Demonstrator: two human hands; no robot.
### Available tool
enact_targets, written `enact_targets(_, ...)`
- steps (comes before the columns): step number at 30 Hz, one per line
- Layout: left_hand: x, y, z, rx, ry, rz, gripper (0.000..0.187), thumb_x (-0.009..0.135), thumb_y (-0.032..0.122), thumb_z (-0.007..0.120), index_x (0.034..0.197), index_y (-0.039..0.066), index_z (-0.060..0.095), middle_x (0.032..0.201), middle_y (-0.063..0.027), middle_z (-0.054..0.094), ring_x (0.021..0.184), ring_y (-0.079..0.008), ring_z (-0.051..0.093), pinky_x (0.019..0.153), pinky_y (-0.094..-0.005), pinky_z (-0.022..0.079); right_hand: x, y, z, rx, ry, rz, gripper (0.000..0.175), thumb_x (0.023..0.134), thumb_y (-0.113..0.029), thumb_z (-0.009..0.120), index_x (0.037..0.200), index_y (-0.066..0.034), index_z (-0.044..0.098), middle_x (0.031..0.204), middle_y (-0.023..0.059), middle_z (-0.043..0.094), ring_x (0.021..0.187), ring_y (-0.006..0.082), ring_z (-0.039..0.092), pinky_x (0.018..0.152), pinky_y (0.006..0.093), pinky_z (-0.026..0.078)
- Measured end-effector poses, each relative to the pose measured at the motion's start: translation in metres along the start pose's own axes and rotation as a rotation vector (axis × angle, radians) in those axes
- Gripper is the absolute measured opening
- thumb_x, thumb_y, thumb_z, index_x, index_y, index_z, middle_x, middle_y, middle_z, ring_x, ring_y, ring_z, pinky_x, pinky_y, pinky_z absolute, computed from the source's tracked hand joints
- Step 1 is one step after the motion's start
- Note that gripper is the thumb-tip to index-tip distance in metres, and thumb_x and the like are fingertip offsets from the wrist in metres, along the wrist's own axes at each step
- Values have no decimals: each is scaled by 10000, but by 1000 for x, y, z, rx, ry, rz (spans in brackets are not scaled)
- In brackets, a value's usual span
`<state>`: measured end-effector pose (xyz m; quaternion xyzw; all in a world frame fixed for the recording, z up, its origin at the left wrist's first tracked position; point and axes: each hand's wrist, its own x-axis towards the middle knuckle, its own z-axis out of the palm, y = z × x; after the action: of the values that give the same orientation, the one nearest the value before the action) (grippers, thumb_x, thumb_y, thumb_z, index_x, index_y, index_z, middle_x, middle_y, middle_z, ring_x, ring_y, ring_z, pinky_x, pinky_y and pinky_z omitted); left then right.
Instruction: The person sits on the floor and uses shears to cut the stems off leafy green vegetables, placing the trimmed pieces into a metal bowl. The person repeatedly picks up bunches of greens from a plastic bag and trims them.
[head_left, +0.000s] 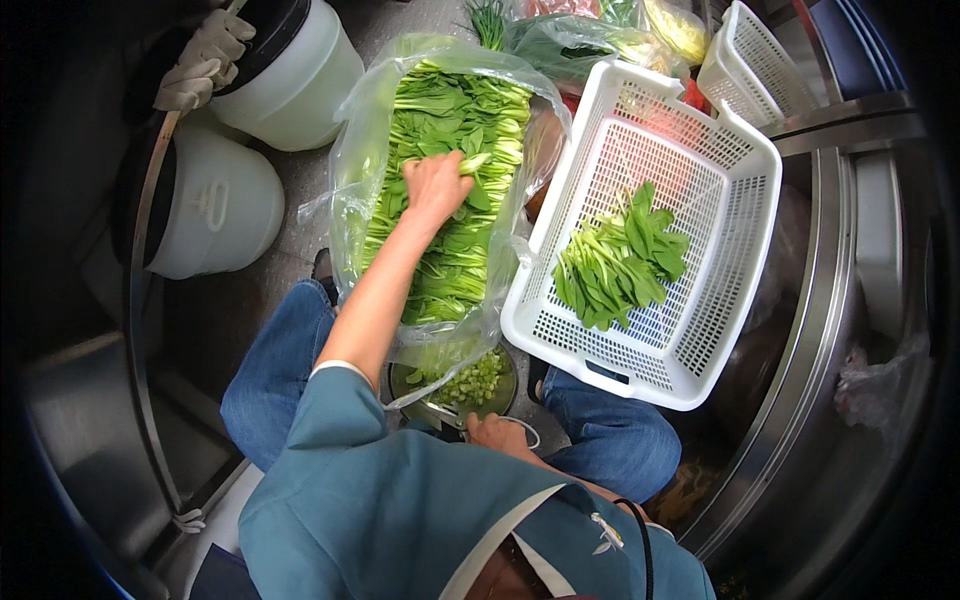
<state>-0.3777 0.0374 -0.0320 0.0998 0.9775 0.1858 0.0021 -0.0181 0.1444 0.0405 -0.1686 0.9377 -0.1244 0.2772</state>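
My left hand (437, 186) reaches into a clear plastic bag (349, 146) packed with rows of leafy green vegetables (457, 259). Its fingers are closed around a green stalk (474, 163) whose pale end points right. Close to my body, my right hand (499, 433) grips a pair of scissors (448, 412), one pale handle loop showing beside the hand. The scissor blades lie over a round metal bowl (512, 386) holding chopped pale-green stem pieces (472, 382). The bag's near edge partly covers this bowl.
A white perforated plastic basket (754, 180) at my right holds a small heap of greens (626, 259). Bagged vegetables (562, 45) and another white basket (757, 75) are behind it. White buckets (225, 206) stand at left, near work gloves (206, 60) on a metal rail. Steel counter edging (825, 247) runs along the right.
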Motion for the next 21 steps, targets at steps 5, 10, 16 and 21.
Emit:
enact_targets(5,41,8,65,347,-238,431,79,802,188,584,836,167,652,757,-38,665,793,-216,611,770,-409,363,-2,-1,3,-74,107,1,152,782,-212,566,685,-119,495,544,72,504,428,158,564,314,309,386)
enact_targets(10,25,-13,82,531,-326,467,118,781,169,556,727,156,659,738,-30,649,836,-199,599,762,-392,366,-1,0,1,-82,108,15,141,775,-212,571,690,-128,495,537,59,480,414,145,538,309,303,363)
enact_targets(16,7,-33,54,25,82,335,75,696,128,652,770,113,652,1031,-86,610,917,-263,583,833,-416,367,-1,0,4,-29,132,31,146,770,-217,580,703,-115,500,535,57,475,415,156,538,309,306,364)
enact_targets(21,26,-18,42,-58,-78,218,269,721,128,666,973,91,580,915,-146,643,908,-307,599,941,-471,339,-1,2,6,24,88,-14,154,775,-211,584,716,-94,502,546,70,482,423,165,543,321,312,385)
